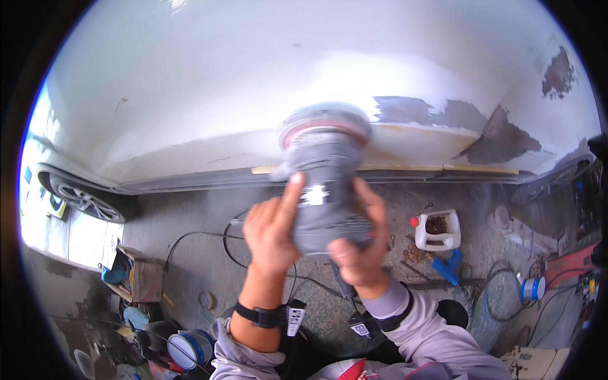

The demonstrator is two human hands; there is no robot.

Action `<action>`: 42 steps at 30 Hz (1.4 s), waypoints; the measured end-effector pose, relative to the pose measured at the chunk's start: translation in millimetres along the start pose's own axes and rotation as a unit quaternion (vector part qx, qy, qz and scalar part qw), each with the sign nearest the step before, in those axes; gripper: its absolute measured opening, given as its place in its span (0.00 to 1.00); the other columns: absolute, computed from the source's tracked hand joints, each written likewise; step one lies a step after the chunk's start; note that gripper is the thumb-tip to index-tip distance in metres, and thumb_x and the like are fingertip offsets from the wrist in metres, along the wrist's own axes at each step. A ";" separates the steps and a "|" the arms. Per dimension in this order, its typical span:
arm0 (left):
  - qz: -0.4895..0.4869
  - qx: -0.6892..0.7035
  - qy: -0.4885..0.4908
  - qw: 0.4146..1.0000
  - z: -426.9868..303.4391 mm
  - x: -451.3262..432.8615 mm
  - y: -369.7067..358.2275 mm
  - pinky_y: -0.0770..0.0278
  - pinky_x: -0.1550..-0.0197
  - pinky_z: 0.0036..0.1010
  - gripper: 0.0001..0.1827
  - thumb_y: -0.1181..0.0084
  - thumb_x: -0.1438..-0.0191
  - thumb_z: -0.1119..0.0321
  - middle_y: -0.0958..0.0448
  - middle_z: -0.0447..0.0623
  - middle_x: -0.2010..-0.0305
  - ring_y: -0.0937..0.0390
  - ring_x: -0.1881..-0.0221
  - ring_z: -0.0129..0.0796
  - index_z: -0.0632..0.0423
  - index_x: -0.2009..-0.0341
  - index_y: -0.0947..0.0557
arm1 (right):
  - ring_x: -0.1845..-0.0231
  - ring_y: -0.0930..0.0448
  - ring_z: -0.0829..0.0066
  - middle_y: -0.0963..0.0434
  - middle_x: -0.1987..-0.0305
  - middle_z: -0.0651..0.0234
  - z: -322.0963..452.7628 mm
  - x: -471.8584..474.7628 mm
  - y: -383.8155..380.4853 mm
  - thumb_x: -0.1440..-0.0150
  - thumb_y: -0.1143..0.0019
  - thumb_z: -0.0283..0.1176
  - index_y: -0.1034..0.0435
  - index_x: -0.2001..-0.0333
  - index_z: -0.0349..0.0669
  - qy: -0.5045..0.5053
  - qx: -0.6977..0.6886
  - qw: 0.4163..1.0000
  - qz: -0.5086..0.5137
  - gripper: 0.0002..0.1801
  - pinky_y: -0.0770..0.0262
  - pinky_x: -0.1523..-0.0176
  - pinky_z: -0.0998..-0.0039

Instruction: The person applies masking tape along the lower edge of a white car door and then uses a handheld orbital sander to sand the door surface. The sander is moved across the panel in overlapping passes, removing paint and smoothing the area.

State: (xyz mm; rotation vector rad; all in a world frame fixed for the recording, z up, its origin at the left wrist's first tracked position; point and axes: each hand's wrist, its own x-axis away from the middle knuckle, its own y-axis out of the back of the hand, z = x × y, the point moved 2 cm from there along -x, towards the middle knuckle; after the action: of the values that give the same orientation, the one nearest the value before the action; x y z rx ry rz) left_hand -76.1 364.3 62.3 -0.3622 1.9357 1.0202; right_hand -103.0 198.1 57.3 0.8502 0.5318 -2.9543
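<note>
Both bare hands grip a dark grey electric random orbital sander, blurred by motion. My left hand wraps its left side, one finger pointing along the body. Around the right side and rear end is my right hand. The sander's round pad faces away, against or very near the pale car body panel; contact is hidden. Right of the pad, the panel shows grey patches and a darker bare patch. Masking tape runs along the sill.
A car wheel stands at left. Black cables loop over the concrete floor. On the right lie a cut white plastic jug holding small parts, a blue tool and a paint can. A cardboard box and another can stand lower left.
</note>
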 end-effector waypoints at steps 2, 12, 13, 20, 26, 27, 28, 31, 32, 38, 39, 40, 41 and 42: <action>-0.020 0.014 0.035 0.999 17.0 12.6 5.7 0.23 0.63 0.37 0.43 0.33 0.52 0.71 0.19 0.52 0.69 0.20 0.71 0.44 0.56 0.28 0.24 | 0.26 0.30 0.57 0.36 0.25 0.45 -4.1 0.8 -11.5 0.45 0.19 0.39 0.56 0.20 0.31 -0.024 -0.025 0.996 0.087 0.62 0.34 0.25 0.58; -0.020 0.094 0.054 0.994 -28.0 16.1 -53.4 0.18 0.60 0.36 0.37 0.39 0.43 0.73 0.16 0.55 0.60 0.17 0.66 0.42 0.60 0.27 0.27 | 0.26 0.30 0.56 0.39 0.23 0.44 8.2 6.1 17.1 0.49 0.16 0.47 0.59 0.20 0.29 0.064 0.032 0.997 -0.028 0.70 0.34 0.24 0.56; -0.048 0.074 0.016 0.996 -37.4 10.0 -62.5 0.23 0.67 0.37 0.41 0.36 0.51 0.70 0.19 0.52 0.70 0.21 0.73 0.43 0.61 0.28 0.25 | 0.26 0.30 0.57 0.38 0.24 0.45 10.7 7.2 28.0 0.49 0.17 0.47 0.57 0.20 0.29 0.055 0.056 0.996 -0.049 0.68 0.33 0.25 0.57; -0.037 0.128 -0.023 0.991 -97.2 -6.6 -106.8 0.30 0.71 0.37 0.48 0.35 0.57 0.67 0.29 0.47 0.74 0.27 0.76 0.41 0.59 0.26 0.27 | 0.34 0.24 0.60 0.29 0.32 0.49 26.3 6.6 92.9 0.51 0.24 0.51 0.47 0.24 0.27 0.073 0.087 0.978 -0.176 0.61 0.27 0.30 0.59; -0.020 0.144 0.018 0.989 -105.8 6.6 -120.7 0.29 0.70 0.36 0.50 0.33 0.58 0.67 0.30 0.47 0.73 0.27 0.75 0.41 0.58 0.25 0.28 | 0.34 0.24 0.60 0.29 0.31 0.49 17.9 8.0 108.9 0.50 0.25 0.53 0.46 0.25 0.26 0.070 0.117 0.977 -0.164 0.61 0.27 0.30 0.59; -0.028 0.146 0.021 0.989 -101.2 9.5 -120.5 0.29 0.70 0.36 0.50 0.33 0.58 0.66 0.30 0.47 0.73 0.27 0.75 0.42 0.58 0.25 0.28 | 0.34 0.24 0.60 0.30 0.31 0.48 14.9 9.2 107.7 0.50 0.25 0.53 0.46 0.25 0.26 0.073 0.132 0.976 -0.158 0.61 0.27 0.30 0.59; -0.037 0.146 0.018 0.989 -96.3 11.7 -120.5 0.28 0.71 0.36 0.50 0.32 0.57 0.66 0.29 0.47 0.73 0.26 0.75 0.42 0.59 0.26 0.28 | 0.34 0.24 0.61 0.30 0.30 0.49 10.9 11.2 104.7 0.50 0.25 0.52 0.46 0.25 0.25 0.075 0.140 0.974 -0.160 0.61 0.27 0.30 0.60; -0.034 0.152 0.020 0.988 -86.7 18.1 -121.1 0.27 0.71 0.37 0.50 0.32 0.57 0.65 0.28 0.48 0.73 0.26 0.75 0.43 0.59 0.26 0.28 | 0.33 0.25 0.61 0.31 0.30 0.48 4.7 15.8 98.8 0.50 0.25 0.51 0.45 0.25 0.25 0.081 0.147 0.974 -0.148 0.60 0.28 0.30 0.60; -0.041 0.164 0.016 0.985 -86.1 19.0 -122.3 0.27 0.71 0.36 0.49 0.32 0.57 0.65 0.29 0.48 0.73 0.26 0.75 0.43 0.59 0.26 0.28 | 0.34 0.24 0.60 0.30 0.31 0.48 4.0 16.4 98.8 0.50 0.26 0.53 0.44 0.25 0.25 0.082 0.161 0.972 -0.152 0.60 0.28 0.30 0.59; 0.002 0.184 0.016 0.983 -97.9 19.0 -133.7 0.27 0.69 0.39 0.56 0.33 0.64 0.72 0.29 0.46 0.71 0.26 0.72 0.44 0.55 0.23 0.32 | 0.36 0.23 0.56 0.29 0.33 0.46 6.3 13.1 110.0 0.51 0.29 0.57 0.43 0.27 0.25 0.108 0.160 0.962 -0.191 0.60 0.26 0.32 0.56; 0.012 0.182 0.017 0.983 -98.9 19.5 -135.0 0.27 0.69 0.39 0.56 0.33 0.64 0.72 0.30 0.46 0.71 0.26 0.72 0.44 0.55 0.23 0.32 | 0.36 0.23 0.56 0.29 0.33 0.46 5.4 12.8 111.5 0.51 0.29 0.57 0.42 0.27 0.25 0.105 0.153 0.964 -0.192 0.60 0.26 0.32 0.55; -0.003 0.180 0.022 0.983 -98.2 20.2 -134.6 0.27 0.69 0.39 0.57 0.33 0.64 0.72 0.30 0.46 0.71 0.26 0.72 0.44 0.55 0.23 0.32 | 0.36 0.23 0.56 0.29 0.33 0.46 4.3 12.7 112.0 0.51 0.29 0.57 0.42 0.27 0.25 0.109 0.160 0.963 -0.186 0.60 0.26 0.32 0.55; -0.013 0.180 0.026 0.983 -97.0 21.0 -134.0 0.27 0.69 0.39 0.57 0.32 0.64 0.72 0.30 0.46 0.71 0.27 0.72 0.44 0.54 0.23 0.32 | 0.36 0.23 0.56 0.29 0.33 0.46 3.1 13.2 111.7 0.51 0.29 0.57 0.42 0.27 0.24 0.110 0.170 0.962 -0.182 0.60 0.26 0.32 0.55; -0.023 0.178 0.029 0.983 -95.2 21.7 -133.0 0.27 0.70 0.38 0.57 0.32 0.65 0.72 0.30 0.46 0.71 0.27 0.72 0.43 0.54 0.23 0.32 | 0.36 0.23 0.57 0.29 0.33 0.46 1.7 13.6 111.0 0.51 0.29 0.57 0.42 0.27 0.24 0.110 0.176 0.962 -0.180 0.60 0.26 0.32 0.55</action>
State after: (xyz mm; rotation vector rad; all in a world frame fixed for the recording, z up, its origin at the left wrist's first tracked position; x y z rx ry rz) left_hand -63.9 211.4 1.5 -0.2322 2.1050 0.6208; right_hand -102.9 94.0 16.3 1.2465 0.1749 -3.3710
